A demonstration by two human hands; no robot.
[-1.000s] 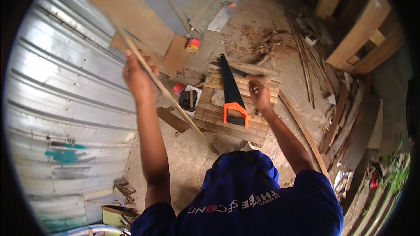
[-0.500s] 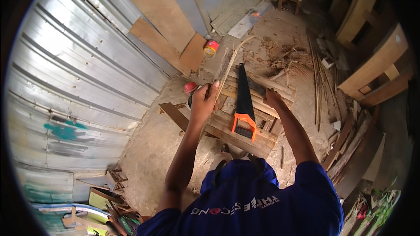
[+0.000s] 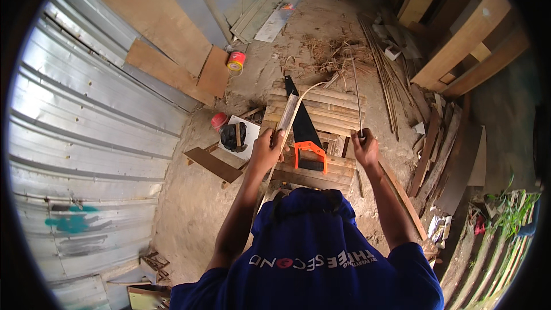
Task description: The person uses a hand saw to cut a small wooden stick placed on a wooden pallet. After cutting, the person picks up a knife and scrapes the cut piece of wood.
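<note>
split strip (image 3: 288, 115) is in the l hand (image 3: 268, 152), over the near-l side of the slatted bench (image 3: 338, 169), slanting up & away w/ its lower end back toward the body; fingers wrapped round it, no gap to speak of. a pale sliver (image 3: 311, 86) curls off near its far end, over the saw blade; can't tell if it's fully attached. main change: a sec ago the strip was way out l, now it's in by the bench. r hand (image 3: 367, 150) was down by a dark blade on the bench; now it's up at the r edge, closed on a long thin tool (image 3: 359, 100) pointing up/away, prob that same blade seen edge-on, tho can't be sure. so both hands are loaded now, strip & tool well apart, not touching. saw (image 3: 304, 123) stays put on the slats btwn them, orange handle toward the person, not in use. further out: red lid (image 3: 219, 120) on the floor to the l, red/yellow tin (image 3: 236, 62) beyond, shavings pile (image 3: 333, 54) past the bench.
</note>
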